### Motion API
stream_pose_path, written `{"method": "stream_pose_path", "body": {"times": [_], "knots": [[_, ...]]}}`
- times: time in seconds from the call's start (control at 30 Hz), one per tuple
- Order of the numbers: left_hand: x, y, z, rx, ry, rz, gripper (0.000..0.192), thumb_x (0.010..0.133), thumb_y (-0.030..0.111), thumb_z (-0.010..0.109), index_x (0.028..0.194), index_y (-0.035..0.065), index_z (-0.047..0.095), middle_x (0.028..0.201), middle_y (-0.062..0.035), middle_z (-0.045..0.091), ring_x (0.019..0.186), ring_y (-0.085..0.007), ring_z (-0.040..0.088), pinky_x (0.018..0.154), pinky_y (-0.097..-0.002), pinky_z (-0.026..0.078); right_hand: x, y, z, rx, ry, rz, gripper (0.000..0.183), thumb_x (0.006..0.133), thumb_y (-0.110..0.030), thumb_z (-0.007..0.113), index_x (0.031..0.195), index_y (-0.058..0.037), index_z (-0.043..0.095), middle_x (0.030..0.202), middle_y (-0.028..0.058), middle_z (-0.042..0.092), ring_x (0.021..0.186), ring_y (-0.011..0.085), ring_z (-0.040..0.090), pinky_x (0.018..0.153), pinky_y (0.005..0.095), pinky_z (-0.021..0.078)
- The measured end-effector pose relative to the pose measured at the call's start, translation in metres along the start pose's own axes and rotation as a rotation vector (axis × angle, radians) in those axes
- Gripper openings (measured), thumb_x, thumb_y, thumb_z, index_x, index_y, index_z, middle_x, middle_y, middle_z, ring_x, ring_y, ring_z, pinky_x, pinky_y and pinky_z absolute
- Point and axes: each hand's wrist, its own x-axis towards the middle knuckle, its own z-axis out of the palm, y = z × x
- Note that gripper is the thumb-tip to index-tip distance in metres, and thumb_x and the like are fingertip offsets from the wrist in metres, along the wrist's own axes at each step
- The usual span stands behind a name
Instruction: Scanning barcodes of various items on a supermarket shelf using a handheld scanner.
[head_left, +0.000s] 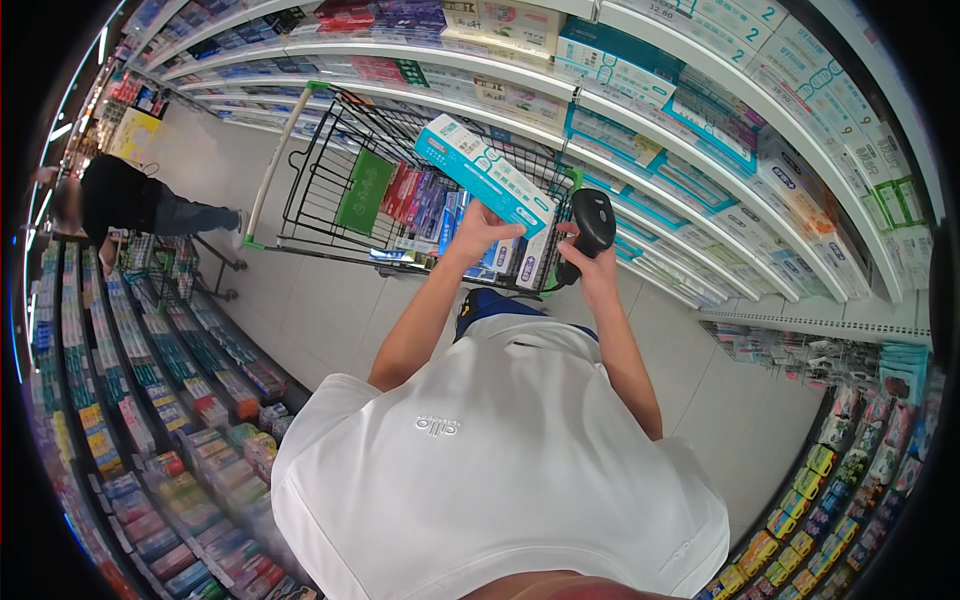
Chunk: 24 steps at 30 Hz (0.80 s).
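My left hand (480, 234) grips the near end of a long white and teal toothpaste carton (487, 176), which is tilted above a wire shopping cart (300, 202). In my right hand (589, 259) is a black handheld barcode scanner (592, 221), its rounded head pointing up and away from me. A strip of the cart's near side shows beneath both hands. Inside the cart, red and purple cartons (412, 195) stand in a row beside a green panel (365, 191). Blue and white boxes (452, 217) lie partly hidden under the carton and my left hand.
Shelves of boxed toothpaste (615, 64) curve along the far side and right. Another person (120, 199) bends near a second cart (161, 259) at the left. Packed shelves (150, 375) line the lower left, and hanging packs (817, 352) the right. Tiled floor (315, 315) runs between.
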Motion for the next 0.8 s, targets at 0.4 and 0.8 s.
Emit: {"method": "stream_pose_path", "body": {"times": [0.4, 0.8], "knots": [[0.000, -0.005, 0.061, 0.215, -0.180, 0.003, 0.065, 0.071, 0.003, 0.077, 0.125, 0.0007, 0.043, 0.116, -0.0105, 0.058, 0.107, -0.0205, 0.058, 0.083, -0.0315, 0.051, -0.018, -0.015, -0.012, 0.137, 0.126, -0.132, 0.061, 0.072, -0.001, 0.076, 0.126, -0.0031, 0.049, 0.110, 0.0056, 0.058, 0.093, 0.0138, 0.058, 0.077, 0.0281, 0.0475], [0.014, 0.049, 0.050, 0.112, 0.002, 0.196, 0.043, 0.079, -0.003, 0.067, 0.117, -0.0007, 0.047, 0.107, -0.0085, 0.060, 0.095, -0.0149, 0.059, 0.083, -0.0279, 0.051, -0.022, -0.010, -0.040, 0.256, 0.180, -0.141, 0.064, 0.072, 0.000, 0.073, 0.129, -0.0066, 0.047, 0.116, 0.0069, 0.055, 0.105, 0.0186, 0.054, 0.087, 0.0335, 0.0446]]}}
